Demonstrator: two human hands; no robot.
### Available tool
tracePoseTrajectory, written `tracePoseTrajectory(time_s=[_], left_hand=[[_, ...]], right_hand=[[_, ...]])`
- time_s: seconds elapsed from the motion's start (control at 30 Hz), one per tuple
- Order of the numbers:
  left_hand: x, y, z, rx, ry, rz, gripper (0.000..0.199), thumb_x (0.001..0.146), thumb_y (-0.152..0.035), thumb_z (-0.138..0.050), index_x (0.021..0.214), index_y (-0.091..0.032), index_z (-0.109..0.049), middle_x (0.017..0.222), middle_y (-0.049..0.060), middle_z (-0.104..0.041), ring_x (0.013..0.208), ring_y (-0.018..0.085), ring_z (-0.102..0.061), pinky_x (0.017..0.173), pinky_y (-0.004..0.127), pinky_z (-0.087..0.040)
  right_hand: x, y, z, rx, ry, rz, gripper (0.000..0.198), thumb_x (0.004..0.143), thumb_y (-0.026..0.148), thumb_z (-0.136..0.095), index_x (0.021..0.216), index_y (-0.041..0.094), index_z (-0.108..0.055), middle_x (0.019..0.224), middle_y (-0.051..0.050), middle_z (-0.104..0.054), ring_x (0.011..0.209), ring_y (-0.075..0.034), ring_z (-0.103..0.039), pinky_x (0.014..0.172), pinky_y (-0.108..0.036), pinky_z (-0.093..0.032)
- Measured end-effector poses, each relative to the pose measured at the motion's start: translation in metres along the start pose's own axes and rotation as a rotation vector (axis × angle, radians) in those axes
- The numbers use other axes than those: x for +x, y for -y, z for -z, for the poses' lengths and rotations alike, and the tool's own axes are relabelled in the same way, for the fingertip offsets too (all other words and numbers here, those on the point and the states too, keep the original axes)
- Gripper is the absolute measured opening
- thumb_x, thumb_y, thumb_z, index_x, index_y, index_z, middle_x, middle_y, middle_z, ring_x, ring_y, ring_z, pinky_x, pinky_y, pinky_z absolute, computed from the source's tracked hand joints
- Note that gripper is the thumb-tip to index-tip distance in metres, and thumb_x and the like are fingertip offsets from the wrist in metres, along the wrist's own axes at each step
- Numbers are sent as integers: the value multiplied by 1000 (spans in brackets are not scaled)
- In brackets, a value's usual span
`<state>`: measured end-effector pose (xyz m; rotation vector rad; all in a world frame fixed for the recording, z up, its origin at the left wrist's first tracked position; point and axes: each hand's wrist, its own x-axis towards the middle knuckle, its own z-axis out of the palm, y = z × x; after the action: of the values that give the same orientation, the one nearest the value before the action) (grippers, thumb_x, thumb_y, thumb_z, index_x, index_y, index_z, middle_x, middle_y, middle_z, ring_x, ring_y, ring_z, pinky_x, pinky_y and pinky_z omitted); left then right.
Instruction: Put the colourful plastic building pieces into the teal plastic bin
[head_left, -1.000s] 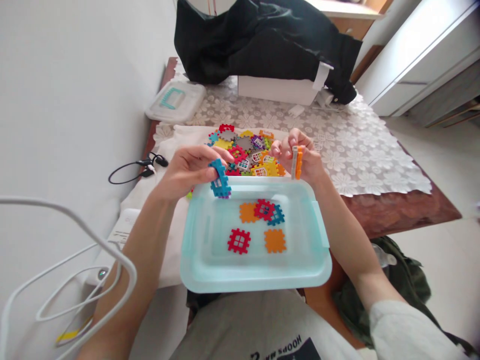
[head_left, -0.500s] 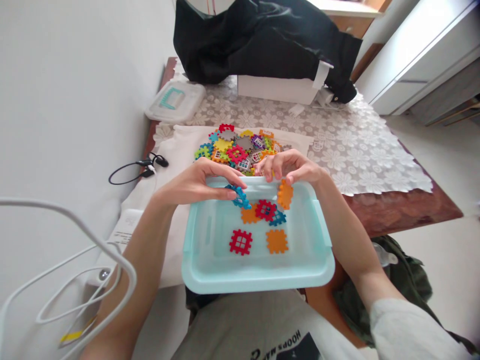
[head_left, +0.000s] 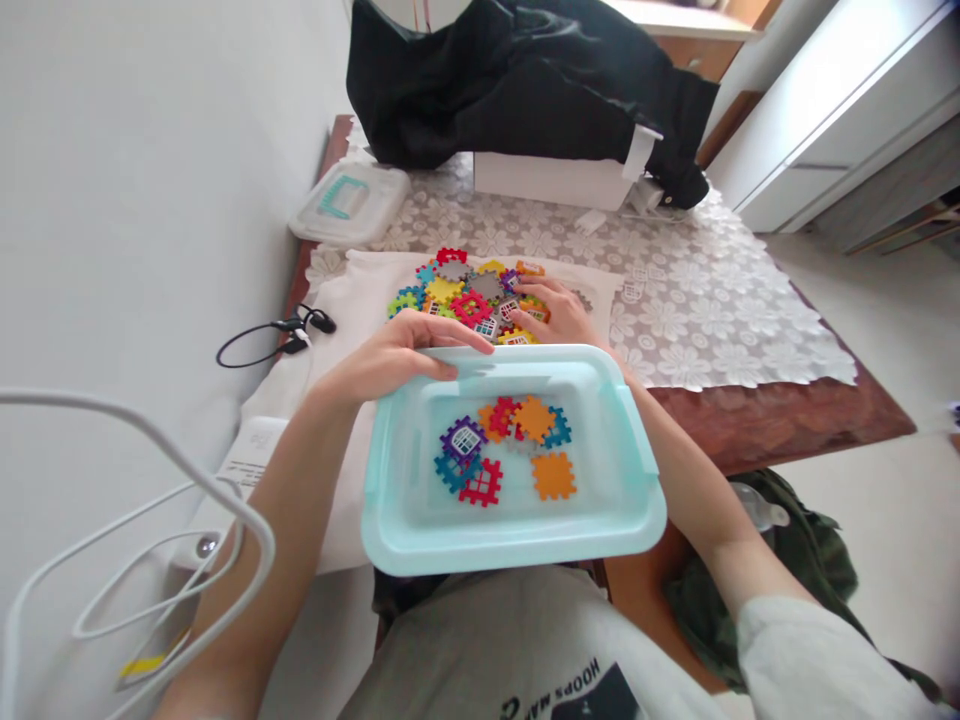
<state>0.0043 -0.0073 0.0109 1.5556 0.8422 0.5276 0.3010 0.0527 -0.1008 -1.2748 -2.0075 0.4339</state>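
Head camera: from where I stood, one pale teal tub (head_left: 517, 545) contained nine visible toothed tiles (head_left: 553, 476), namely three orange, two red, two blue, one purple and one grey (that last half hidden). The left hand (head_left: 397, 357) had thumb and fingers parted at the tub's far rim, while the right hand (head_left: 566, 312) spread its fingers over one heap of tiles (head_left: 471, 307), too jumbled to count, on a white cloth (head_left: 349, 300).

The grey shirt (head_left: 495, 630) reads "HOOPS" upside down, its following letters unclear.
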Motion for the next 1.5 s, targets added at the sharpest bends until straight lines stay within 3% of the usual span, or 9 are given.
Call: tracePoseTrajectory(time_s=[0.13,0.27,0.53,0.7,0.93,1.17,1.33,1.5], left_hand=[[0,0,-1,-44,-62,76,36,69,-14,-81,103,-20,-92,107,5,-86,100,24,-77,81,27,-58],[-1,-3,-6,-76,-55,93,36,67,-14,-80,101,-21,-93,102,5,-87,91,21,-76,75,25,-56],[-4,-7,-8,74,20,0,29,90,-38,-85,110,-17,-89,111,8,-83,101,21,-72,88,26,-55],[-5,-6,-8,76,1,63,42,94,-43,-82,129,-20,-83,90,3,-73,77,14,-63,65,21,-47],[-4,-7,-11,57,-96,120,41,87,-40,-86,119,-15,-87,66,-2,-57,59,11,-49,50,20,-33],[-3,-7,-10,87,-144,111,43,84,-38,-87,119,-14,-87,76,3,-71,64,13,-57,53,21,-38],[-4,-11,-13,106,-137,109,42,83,-37,-87,120,-15,-88,82,5,-78,65,12,-58,53,21,-38],[-3,-10,-13,90,-129,112,43,82,-39,-88,118,-15,-89,98,9,-84,75,16,-66,59,21,-44]], right_hand=[[1,1,2,6,-58,21,32,96,47,-74,116,24,-82,126,-12,-79,120,-34,-73,112,-54,-55],[3,3,5,17,-81,46,22,95,43,-75,103,24,-82,112,-10,-79,105,-30,-74,101,-49,-57],[2,7,5,-5,-121,63,19,95,39,-74,98,22,-81,113,-10,-78,107,-30,-73,102,-48,-55],[1,14,8,-15,-152,55,17,96,39,-73,100,23,-80,112,-9,-78,111,-30,-72,107,-50,-53],[0,10,11,-61,-151,17,25,93,50,-76,101,27,-80,111,-9,-77,113,-34,-69,108,-55,-51],[1,4,17,-83,-81,45,35,97,60,-68,99,27,-80,103,-9,-79,104,-32,-70,105,-51,-52],[1,4,15,-51,14,105,29,93,51,-74,101,24,-80,107,-11,-79,106,-33,-71,101,-50,-54],[3,9,12,58,18,96,21,91,43,-74,95,23,-80,98,-8,-81,97,-29,-73,96,-46,-55]])
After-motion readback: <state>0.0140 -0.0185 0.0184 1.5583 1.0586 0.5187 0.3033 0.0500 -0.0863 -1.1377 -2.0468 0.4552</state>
